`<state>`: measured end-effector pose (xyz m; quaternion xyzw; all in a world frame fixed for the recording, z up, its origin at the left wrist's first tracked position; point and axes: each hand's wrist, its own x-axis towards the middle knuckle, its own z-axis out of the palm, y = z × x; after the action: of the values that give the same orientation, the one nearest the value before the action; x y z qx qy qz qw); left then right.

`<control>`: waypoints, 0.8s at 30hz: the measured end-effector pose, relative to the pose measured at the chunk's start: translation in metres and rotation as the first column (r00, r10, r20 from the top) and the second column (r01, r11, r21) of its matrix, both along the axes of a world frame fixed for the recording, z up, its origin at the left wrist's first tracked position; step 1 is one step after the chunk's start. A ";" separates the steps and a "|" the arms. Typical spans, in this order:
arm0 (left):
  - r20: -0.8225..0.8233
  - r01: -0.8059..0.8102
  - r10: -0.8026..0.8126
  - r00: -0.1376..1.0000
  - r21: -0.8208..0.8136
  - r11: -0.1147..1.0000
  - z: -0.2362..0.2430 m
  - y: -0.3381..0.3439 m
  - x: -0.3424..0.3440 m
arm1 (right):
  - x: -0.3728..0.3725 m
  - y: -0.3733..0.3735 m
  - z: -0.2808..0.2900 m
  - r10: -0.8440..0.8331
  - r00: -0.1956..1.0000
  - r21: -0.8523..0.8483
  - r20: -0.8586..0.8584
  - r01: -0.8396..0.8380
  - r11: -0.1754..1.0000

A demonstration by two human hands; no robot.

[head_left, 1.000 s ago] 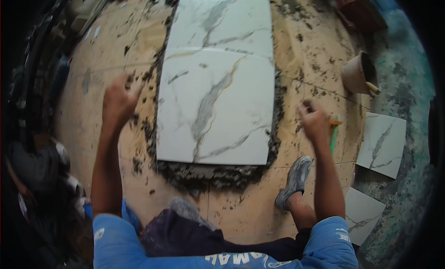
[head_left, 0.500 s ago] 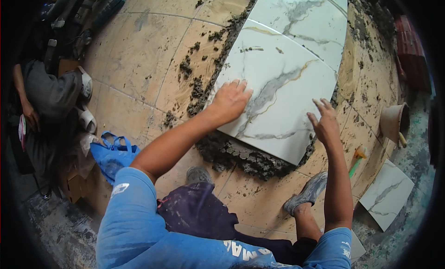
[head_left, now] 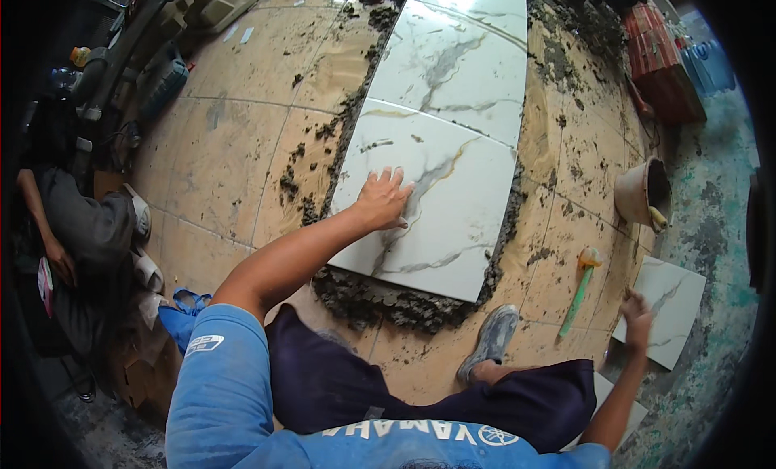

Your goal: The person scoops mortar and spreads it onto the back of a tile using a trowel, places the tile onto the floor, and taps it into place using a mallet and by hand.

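Observation:
My left hand (head_left: 384, 201) rests with fingers spread on a white marble-look tile (head_left: 440, 247) with grey and gold veins. That tile lies on a bed of dark wet mortar (head_left: 388, 303), which shows along its near and side edges. Out at the right, my right hand (head_left: 637, 317) is off the tile, slightly blurred, with its fingers loosely apart and nothing seen in them. It is beside a loose piece of similar tile (head_left: 675, 307) and to the right of a mallet (head_left: 575, 295) with a green handle and orange head, lying on the floor.
More laid tiles (head_left: 453, 65) run away beyond the near one. A mortar-stained bucket (head_left: 638, 196) stands at right, with a red box (head_left: 663, 65) farther back. At left another person's hand (head_left: 61, 259) rests by their dark trousers. A blue bag (head_left: 182, 311) lies near my left arm.
My right hand has left the tile's right edge and swung right and back towards me, near the mallet and loose tile. My left hand stays on the tile; the view has shifted right.

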<state>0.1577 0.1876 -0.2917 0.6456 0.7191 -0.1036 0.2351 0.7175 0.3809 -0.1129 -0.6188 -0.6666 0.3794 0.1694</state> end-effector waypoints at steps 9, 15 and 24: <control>-0.013 -0.386 0.386 0.923 -0.029 0.922 -0.018 0.055 0.006 | -0.128 0.046 -0.180 0.440 0.855 0.210 0.274 -0.500 0.840; 0.040 -0.548 0.547 0.836 0.020 0.836 -0.027 0.077 0.017 | -0.137 0.084 -0.218 0.154 0.980 0.396 0.123 -0.191 0.898; -0.071 -0.664 0.660 0.748 -0.093 0.742 -0.024 0.088 0.034 | -0.002 0.031 -0.279 -0.025 0.898 0.374 0.440 -0.158 0.914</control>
<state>0.1916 0.2760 -0.3157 0.3324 0.8982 -0.0644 0.2805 0.7151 0.4124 -0.3915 -0.6162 -0.7720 0.0927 0.1256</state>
